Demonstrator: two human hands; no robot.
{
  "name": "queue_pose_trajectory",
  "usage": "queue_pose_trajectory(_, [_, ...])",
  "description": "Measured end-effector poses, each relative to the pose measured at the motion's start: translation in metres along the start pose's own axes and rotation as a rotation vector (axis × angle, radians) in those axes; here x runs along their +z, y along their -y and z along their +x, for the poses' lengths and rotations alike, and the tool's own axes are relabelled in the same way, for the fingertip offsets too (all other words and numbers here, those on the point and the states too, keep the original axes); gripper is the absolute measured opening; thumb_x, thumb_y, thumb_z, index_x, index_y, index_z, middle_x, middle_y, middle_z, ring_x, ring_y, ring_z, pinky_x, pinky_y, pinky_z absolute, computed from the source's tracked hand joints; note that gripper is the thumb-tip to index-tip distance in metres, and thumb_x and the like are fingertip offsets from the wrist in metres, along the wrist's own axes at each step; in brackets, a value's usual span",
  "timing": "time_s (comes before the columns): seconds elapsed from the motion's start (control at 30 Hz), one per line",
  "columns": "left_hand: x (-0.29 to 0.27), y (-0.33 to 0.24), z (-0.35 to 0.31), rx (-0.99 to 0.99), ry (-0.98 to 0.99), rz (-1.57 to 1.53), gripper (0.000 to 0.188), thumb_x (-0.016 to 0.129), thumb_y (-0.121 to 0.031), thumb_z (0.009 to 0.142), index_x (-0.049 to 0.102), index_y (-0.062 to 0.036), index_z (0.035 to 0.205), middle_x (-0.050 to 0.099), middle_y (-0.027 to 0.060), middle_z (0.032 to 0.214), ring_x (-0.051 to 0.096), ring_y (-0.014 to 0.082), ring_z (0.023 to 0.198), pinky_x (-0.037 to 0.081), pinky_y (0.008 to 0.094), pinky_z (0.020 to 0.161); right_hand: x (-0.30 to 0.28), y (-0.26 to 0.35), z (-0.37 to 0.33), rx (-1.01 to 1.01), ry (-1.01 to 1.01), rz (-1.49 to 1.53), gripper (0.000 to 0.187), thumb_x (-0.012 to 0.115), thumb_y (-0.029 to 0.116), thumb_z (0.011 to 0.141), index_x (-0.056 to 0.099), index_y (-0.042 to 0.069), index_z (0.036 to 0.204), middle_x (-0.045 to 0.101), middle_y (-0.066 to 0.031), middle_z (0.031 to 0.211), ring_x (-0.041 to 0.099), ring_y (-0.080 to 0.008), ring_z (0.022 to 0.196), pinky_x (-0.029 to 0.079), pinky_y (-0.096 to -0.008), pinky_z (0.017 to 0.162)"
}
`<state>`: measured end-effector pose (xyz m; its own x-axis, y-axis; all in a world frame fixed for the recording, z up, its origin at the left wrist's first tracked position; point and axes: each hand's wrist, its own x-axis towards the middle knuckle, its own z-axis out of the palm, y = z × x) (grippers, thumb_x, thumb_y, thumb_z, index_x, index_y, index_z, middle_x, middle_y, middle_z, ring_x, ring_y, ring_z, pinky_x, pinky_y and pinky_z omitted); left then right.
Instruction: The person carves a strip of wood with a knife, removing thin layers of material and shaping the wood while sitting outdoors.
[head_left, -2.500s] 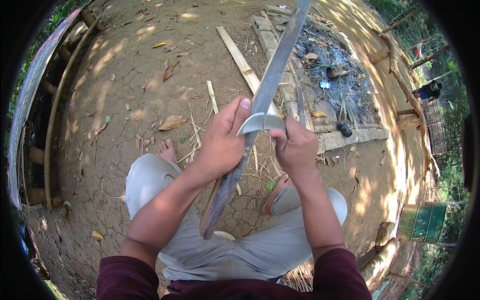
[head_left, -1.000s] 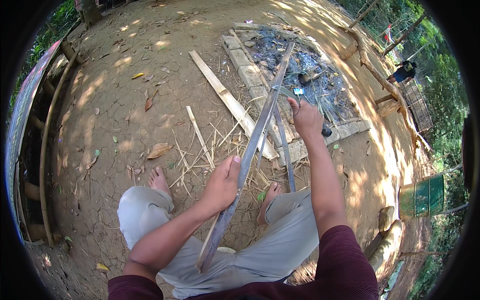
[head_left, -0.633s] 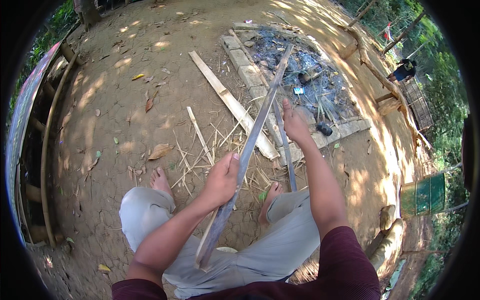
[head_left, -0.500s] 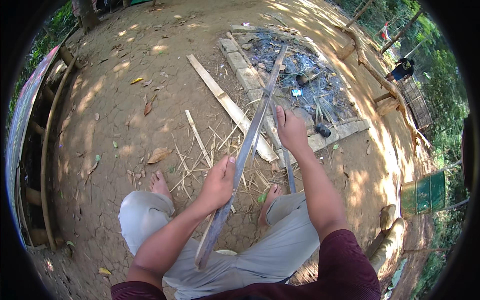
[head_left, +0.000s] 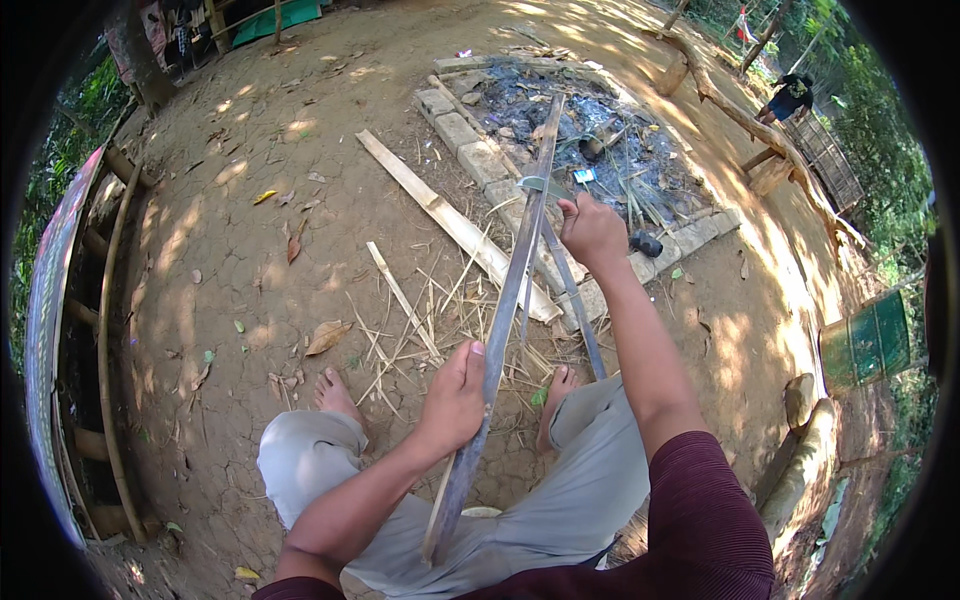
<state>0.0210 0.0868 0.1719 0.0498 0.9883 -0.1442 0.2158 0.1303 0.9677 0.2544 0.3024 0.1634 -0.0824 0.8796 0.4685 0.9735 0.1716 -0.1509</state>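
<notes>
A long, narrow bamboo strip (head_left: pixel 512 285), greyish and dark along its face, slants from my lap up toward the fire pit. Its lower part is gripped by my left hand (head_left: pixel 456 402), thumb along the strip's edge. Farther up, my right hand (head_left: pixel 596 236) is closed around a knife, its handle hidden in the fist. The knife's blade (head_left: pixel 545 186) crosses the strip and appears to touch it. Beyond my feet, a wide split bamboo piece (head_left: pixel 440 212) lies on the dirt, with thin bamboo shavings (head_left: pixel 400 340) scattered beside it. Another dark strip (head_left: pixel 572 290) leans near my right foot.
A fire pit edged with stone blocks (head_left: pixel 482 160) holds ash, a tin can and litter. A black object (head_left: pixel 646 243) sits on its near rim. To the left stands a bamboo bench (head_left: pixel 108 350); at right are a log rail (head_left: pixel 745 120), a green drum (head_left: pixel 866 340) and a bending person (head_left: pixel 788 98).
The knife has turned so its blade shows more plainly across the strip. Both hands and the strip have shifted slightly right in view. The view itself has also moved a little.
</notes>
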Motion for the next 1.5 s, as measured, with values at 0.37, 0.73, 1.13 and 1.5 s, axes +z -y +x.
queue_pose_trajectory(0.37, [-0.015,-0.019,0.006,-0.112,0.308,0.067,0.04,0.036,-0.036,0.108,0.05,-0.0011,0.096,0.043,0.0096,0.073,0.043,0.0188,0.07,0.042,0.0357,0.07,-0.019,-0.082,0.026,0.537,0.133,-0.067,0.063,0.037,0.049,0.101,0.07,-0.005,0.097,0.067,-0.0324,0.097,0.065,-0.0458,0.097,0.05,-0.0525,0.087])
queue_pose_trajectory(0.73, [-0.01,-0.054,-0.126,-0.228,0.288,0.231,0.038,0.036,-0.034,0.108,0.053,-0.0026,0.095,0.045,0.0033,0.073,0.044,0.0133,0.071,0.043,0.0312,0.069,-0.02,-0.282,0.004,0.616,0.246,-0.138,0.045,0.043,0.026,0.094,0.06,0.001,0.128,0.07,-0.0236,0.107,0.069,-0.0366,0.094,0.052,-0.0506,0.084])
queue_pose_trajectory(1.13, [0.044,-0.102,-0.024,0.116,-0.182,0.329,0.035,0.036,-0.029,0.108,0.047,-0.0012,0.09,0.044,0.0077,0.071,0.042,0.0152,0.067,0.04,0.0329,0.064,-0.128,-0.145,0.014,0.599,0.413,0.818,0.07,0.039,0.069,0.096,0.053,0.003,0.077,0.049,-0.0017,0.063,0.046,-0.015,0.048,0.038,-0.0316,0.041])
queue_pose_trajectory(1.5, [0.026,-0.083,0.016,0.146,-0.192,-0.222,0.036,0.035,-0.038,0.108,0.052,-0.0094,0.094,0.046,-0.0012,0.06,0.04,0.0057,0.047,0.035,0.0231,0.042,-0.166,0.048,-0.106,-0.265,0.323,0.81,0.053,0.043,0.048,0.103,0.051,0.001,0.08,0.056,-0.0168,0.062,0.058,-0.0371,0.054,0.043,-0.0461,0.051])
